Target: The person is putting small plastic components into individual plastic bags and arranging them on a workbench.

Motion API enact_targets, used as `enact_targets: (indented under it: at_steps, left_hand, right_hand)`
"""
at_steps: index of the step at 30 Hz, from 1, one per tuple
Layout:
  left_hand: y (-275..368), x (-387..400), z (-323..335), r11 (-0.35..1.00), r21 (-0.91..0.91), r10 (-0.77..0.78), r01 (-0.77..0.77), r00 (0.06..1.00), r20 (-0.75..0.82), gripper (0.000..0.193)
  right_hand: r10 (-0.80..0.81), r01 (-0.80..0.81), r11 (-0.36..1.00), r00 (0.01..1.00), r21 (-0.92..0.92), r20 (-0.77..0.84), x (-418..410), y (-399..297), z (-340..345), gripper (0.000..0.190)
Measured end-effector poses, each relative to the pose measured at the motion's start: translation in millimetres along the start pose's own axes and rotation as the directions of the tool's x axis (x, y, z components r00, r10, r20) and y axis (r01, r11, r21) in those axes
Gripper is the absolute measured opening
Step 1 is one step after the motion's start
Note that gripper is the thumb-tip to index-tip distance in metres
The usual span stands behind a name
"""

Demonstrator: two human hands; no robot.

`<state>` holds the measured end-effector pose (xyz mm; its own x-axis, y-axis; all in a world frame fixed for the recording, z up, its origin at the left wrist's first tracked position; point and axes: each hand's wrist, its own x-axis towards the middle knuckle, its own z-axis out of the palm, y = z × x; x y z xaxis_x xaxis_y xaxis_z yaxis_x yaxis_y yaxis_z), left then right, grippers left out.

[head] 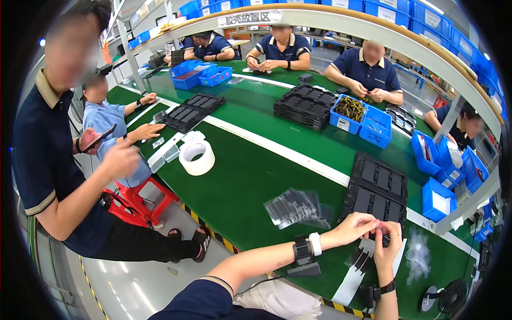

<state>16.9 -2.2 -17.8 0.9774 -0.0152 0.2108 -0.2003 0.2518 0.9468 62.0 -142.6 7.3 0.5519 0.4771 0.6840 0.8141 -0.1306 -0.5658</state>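
Observation:
My left hand (356, 230) and my right hand (389, 240) meet fingertip to fingertip at the near edge of a black plastic tray (376, 200). Whatever may be pinched between the fingers is too small and too hidden to tell. Below them, a white strip (344, 286) lies on the green tabletop (240, 168), with thin dark-edged pieces (362, 258) on it. Left of the tray, several clear plastic sleeves (298, 208) are fanned out. A loose heap of clear film pieces (418, 256) lies to the right of my right hand.
A small black fan (452, 296) stands at the near right corner. Blue bins (439, 200) line the right side under a shelf post. A tape roll (197, 158) and stacked black trays (306, 105) sit farther off. A standing person (52, 160) holds a phone at left; several co-workers sit around the table.

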Motion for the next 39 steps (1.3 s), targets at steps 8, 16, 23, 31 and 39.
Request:
enact_targets:
  at_steps: [8,16,23,31,39]
  left_hand:
    - [3.9,-0.1,-4.0,0.998,0.018,0.067,-0.067,0.998,-0.002,0.020]
    - [10.6,-4.3,-2.1,0.987,0.163,0.026,-0.013,0.997,-0.077,0.018]
    - [11.2,0.2,-2.6,0.944,0.322,0.108,-0.072,0.989,-0.096,0.013]
    - [18.4,-10.3,8.2,0.820,0.564,0.003,-0.104,0.984,0.177,0.014]
    - [10.5,-18.6,1.9,0.651,0.745,-0.048,-0.144,0.972,0.230,0.013]
  right_hand:
    - [0.029,-0.029,1.000,1.000,-0.013,-0.012,0.0,3.4,3.4,0.014]
    - [0.106,-0.107,0.994,0.989,-0.013,-0.104,2.3,11.7,-3.9,0.010]
    - [0.172,-0.187,0.982,0.857,0.019,-0.485,28.7,17.4,-90.4,0.011]
    - [0.594,-0.359,0.524,0.804,-0.772,0.030,-29.8,52.4,-130.4,0.064]
    - [0.238,0.014,0.743,0.929,-0.669,0.283,52.5,30.6,-96.2,0.032]
